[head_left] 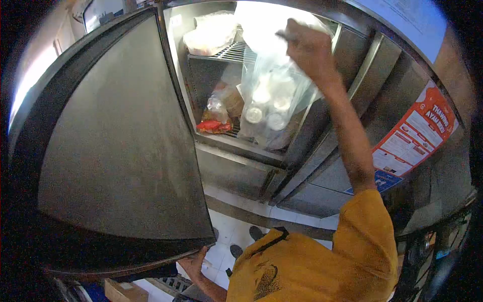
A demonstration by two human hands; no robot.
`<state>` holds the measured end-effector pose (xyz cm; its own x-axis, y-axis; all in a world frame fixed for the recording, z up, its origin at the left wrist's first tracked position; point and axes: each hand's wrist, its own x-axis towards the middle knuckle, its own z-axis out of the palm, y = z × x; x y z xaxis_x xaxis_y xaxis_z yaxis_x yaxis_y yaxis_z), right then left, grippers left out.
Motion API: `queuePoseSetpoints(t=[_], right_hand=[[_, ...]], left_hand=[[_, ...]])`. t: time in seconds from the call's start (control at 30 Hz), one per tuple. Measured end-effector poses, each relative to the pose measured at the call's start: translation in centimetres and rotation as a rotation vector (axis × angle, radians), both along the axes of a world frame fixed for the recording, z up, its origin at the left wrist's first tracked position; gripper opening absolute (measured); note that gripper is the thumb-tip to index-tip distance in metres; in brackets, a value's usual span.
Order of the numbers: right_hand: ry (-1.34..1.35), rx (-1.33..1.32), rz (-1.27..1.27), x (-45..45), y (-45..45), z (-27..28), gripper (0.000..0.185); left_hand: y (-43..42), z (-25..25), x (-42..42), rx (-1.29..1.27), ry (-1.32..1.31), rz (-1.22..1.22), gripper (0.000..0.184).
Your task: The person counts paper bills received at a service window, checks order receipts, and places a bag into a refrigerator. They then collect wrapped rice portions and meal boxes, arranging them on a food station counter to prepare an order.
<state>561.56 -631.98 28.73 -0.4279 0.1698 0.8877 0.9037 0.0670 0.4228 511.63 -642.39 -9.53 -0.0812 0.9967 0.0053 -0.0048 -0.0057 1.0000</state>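
Observation:
My right hand (309, 50) is raised in front of the lit refrigerator opening, its fingers closed at the top of a clear plastic bag (274, 93). The bag hangs upright below it with several round-ended containers inside, in front of the shelves. Low on the left, my left hand (193, 264) grips the bottom edge of the open refrigerator door (126, 136), its fingers partly hidden by that edge. Left of the hanging bag, a clear bag with red contents (215, 126) lies on the lower rack.
A white plastic package (211, 35) rests on the upper wire shelf (226, 52). Closed metal doors stand to the right, one with a red and white poster (420, 133). Below are white floor tiles (221, 261) and a cardboard box (126, 291).

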Motion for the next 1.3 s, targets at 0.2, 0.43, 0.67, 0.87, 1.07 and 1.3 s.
queuePoseSetpoints(t=[0.2,0.43,0.67,0.87,1.07,1.3], right_hand=[[0.52,-0.343,-0.522,3.5,3.4,-15.4,0.018],[0.978,-0.299,-0.453,4.0,9.7,-21.2,0.033],[1.506,-0.264,-0.232,8.2,12.0,-23.3,0.047],[1.92,-0.324,0.457,10.1,14.4,-26.8,0.026],[1.219,-0.291,-0.091,5.4,14.3,-23.6,0.024],[0.802,-0.416,0.048,4.3,11.8,-22.9,0.024]], left_hand=[[1.8,-4.9,-1.8,-0.091,-0.349,-0.156,0.095],[1.5,-0.5,-1.0,-0.286,-0.341,-0.26,0.086],[-1.8,-3.0,-0.9,0.093,0.011,0.028,0.055],[-3.8,-0.5,4.4,-0.229,0.114,-0.096,0.043],[-3.3,-2.6,10.9,-0.173,0.097,-0.111,0.04],[-4.4,-4.3,13.2,-0.041,0.431,0.096,0.04]])
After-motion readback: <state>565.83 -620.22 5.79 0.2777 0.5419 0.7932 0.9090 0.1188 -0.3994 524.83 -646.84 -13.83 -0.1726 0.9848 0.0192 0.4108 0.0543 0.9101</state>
